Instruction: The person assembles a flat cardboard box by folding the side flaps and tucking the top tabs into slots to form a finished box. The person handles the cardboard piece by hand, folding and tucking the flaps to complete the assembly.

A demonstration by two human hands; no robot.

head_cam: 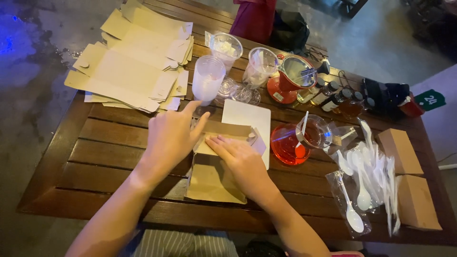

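A flat brown cardboard box blank [214, 176] lies on the wooden slatted table [104, 143] in front of me, its far flaps partly folded up. My left hand [171, 135] rests on the blank's left far corner, fingers together and thumb pointing up. My right hand [240, 159] presses flat on the middle of the blank, fingers pointing left along a fold. A white card [247, 116] lies just behind the blank.
A stack of unfolded brown box blanks [135, 62] covers the far left. Plastic cups [208, 78] stand behind my hands. A red saucer with a glass cup [300, 140], wrapped white plastic spoons [366, 176] and two folded brown boxes [409, 181] sit to the right.
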